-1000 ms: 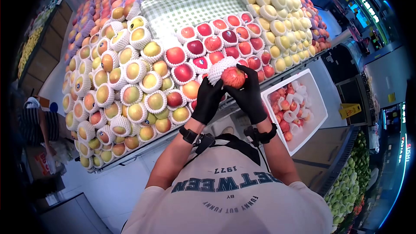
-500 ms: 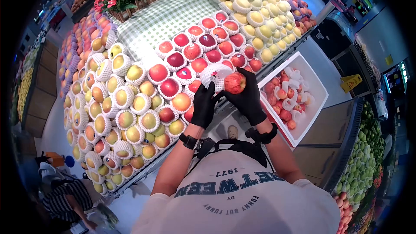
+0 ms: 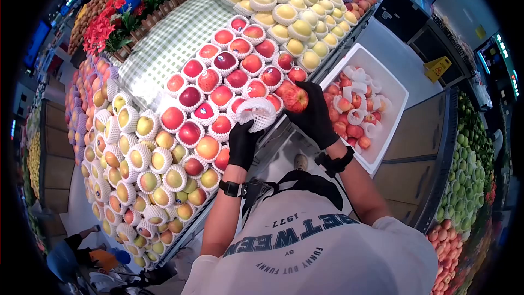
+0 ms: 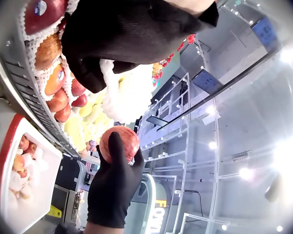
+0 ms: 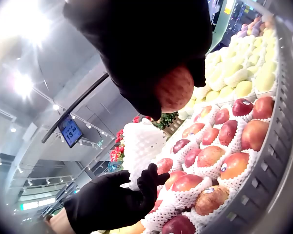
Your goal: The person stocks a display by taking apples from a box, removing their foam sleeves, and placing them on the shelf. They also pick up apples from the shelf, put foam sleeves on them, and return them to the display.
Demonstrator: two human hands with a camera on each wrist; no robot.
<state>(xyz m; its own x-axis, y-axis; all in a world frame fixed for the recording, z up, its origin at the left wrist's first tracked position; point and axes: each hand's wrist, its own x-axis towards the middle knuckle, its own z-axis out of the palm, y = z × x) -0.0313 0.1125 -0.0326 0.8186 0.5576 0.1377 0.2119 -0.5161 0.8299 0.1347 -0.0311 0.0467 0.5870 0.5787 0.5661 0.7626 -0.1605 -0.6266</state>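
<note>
Gripping a red apple (image 3: 296, 100) just above and right of the head view's centre, the right hand (image 3: 314, 117) holds it apart from the white foam net (image 3: 257, 111) that the left hand (image 3: 243, 145) pinches slightly lower and further left.

Gloved hands (image 3: 312, 120): two. Held apple (image 3: 295, 100): one. Held foam net (image 3: 264, 113): one. White box (image 3: 394, 125): one. Yellow floor sign (image 3: 438, 69): one. Checked cloth (image 3: 174, 38): one. Boxed apples (image 3: 355, 131): overlapping, not countable.
</note>
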